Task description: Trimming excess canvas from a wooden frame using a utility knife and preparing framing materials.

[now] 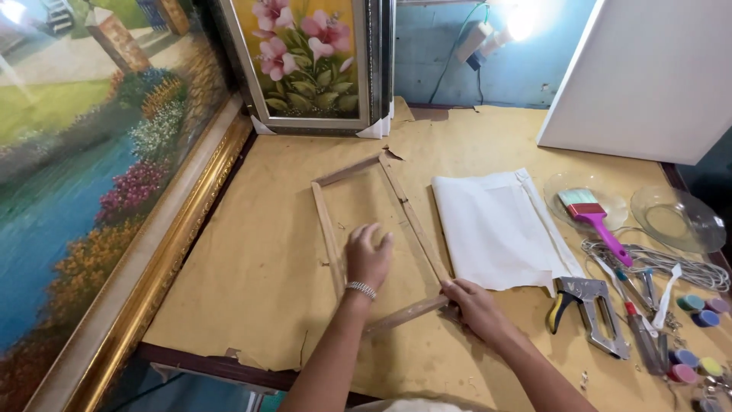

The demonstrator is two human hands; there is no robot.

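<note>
I see the bare wooden stretcher frame (379,229) lying flat on the brown paper-covered table (252,282), a narrow rectangle running away from me, with its near bar angled loose at the bottom. My left hand (368,255), a beaded bracelet (361,289) at its wrist, lies open and flat, palm down, inside the frame against its left bar, gripping nothing. My right hand (476,305) presses on the near right corner where the loose bar meets the long side; its fingers are curled over the wood, though I cannot tell whether they close around it. Just right of the frame lies a folded white canvas cloth (499,229). Beyond that sit a staple gun (591,305), a purple-handled paintbrush (595,217) on a glass plate (560,191), coiled cord (671,263) and small paint pots (698,309). A gold-framed landscape painting (84,191) leans along the left
</note>
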